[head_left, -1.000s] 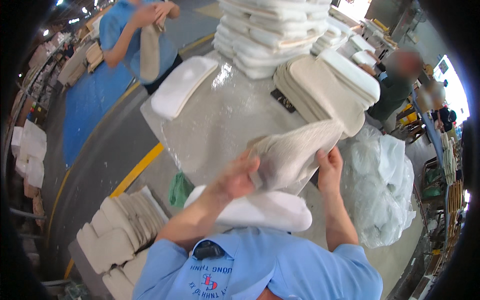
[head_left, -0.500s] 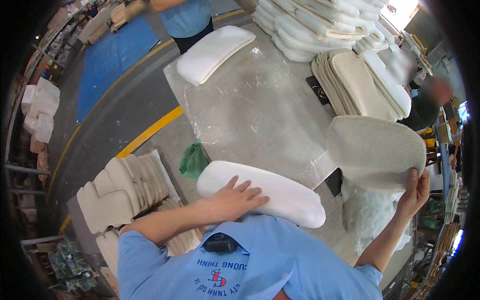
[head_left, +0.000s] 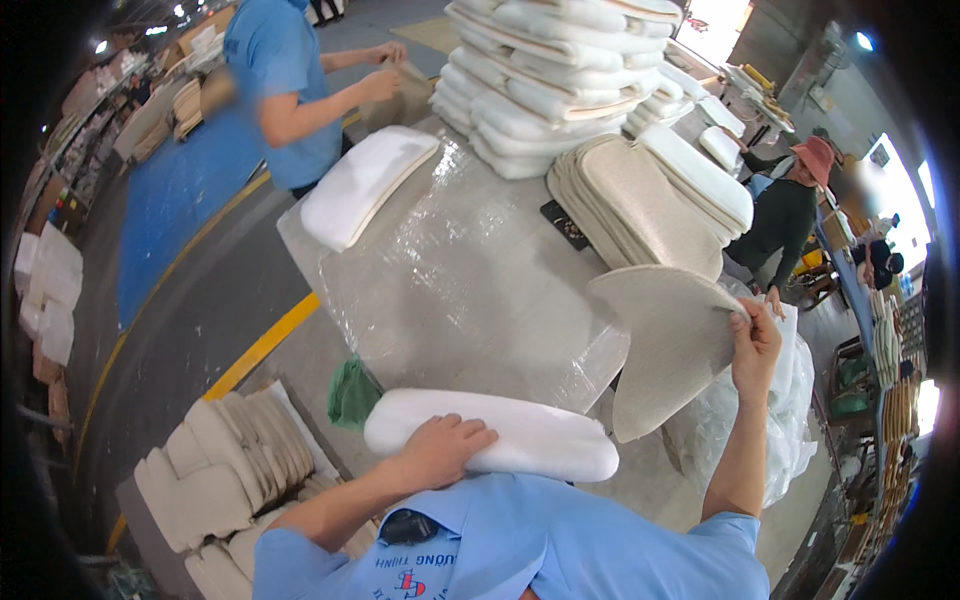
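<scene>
My left hand rests on a white padded cushion that lies on the near side of the table, against my shirt. Its fingers lie flat, slightly apart. Off to the right, my right hand pinches the edge of a beige fabric cover, which hangs down from the fingers in a curved shape. Behind the cover a pile of beige covers lies at the table's right side, with white cushions next to it.
A plastic-wrapped table spreads ahead, with one white cushion at its far left. Tall white cushions are stacked behind. Beige cushions fill the lower left. A green bag and clear plastic lie nearby. Co-workers stand beyond.
The beige cover has turned and now hangs more steeply from my right hand, which has risen and moved left. My view has tilted up, bringing more of the co-workers into sight.
</scene>
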